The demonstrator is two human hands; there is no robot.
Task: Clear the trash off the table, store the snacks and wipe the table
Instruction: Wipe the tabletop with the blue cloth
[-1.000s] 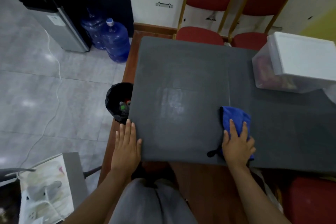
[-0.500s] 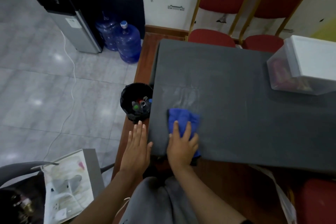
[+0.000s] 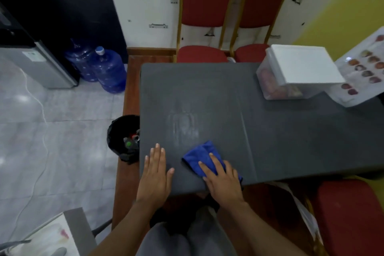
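While our left hand [image 3: 154, 174] lies flat and open on the near left corner of the grey table [image 3: 218, 100], fingers together and pointing away from us, our right hand [image 3: 223, 178] presses palm-down on a blue cloth [image 3: 200, 157]. The right fingers are spread over the cloth rather than curled round it, so we press it against the table and do not pinch it. Both forearms reach up from the bottom of the view, the left nearly straight, the right angled inward so that its fingers point up and to the left. The cloth is bunched, its free end sticking out beyond our fingertips toward a pale, streaky patch [image 3: 184, 125] on the tabletop; we think the patch is a damp smear, though the blur leaves that unsure.

Just left of the table edge, down on the floor, stands a black bin [image 3: 120, 137] with a few small items inside. At the far right of the table sits a clear storage box [image 3: 276, 83] with a white lid [image 3: 303, 66], coloured packets dimly showing through its wall. A printed sheet [image 3: 363, 72] rests against its right side. Two red chairs [image 3: 207, 6] stand behind the table, and blue water jugs [image 3: 110, 72] sit on the floor to the left.
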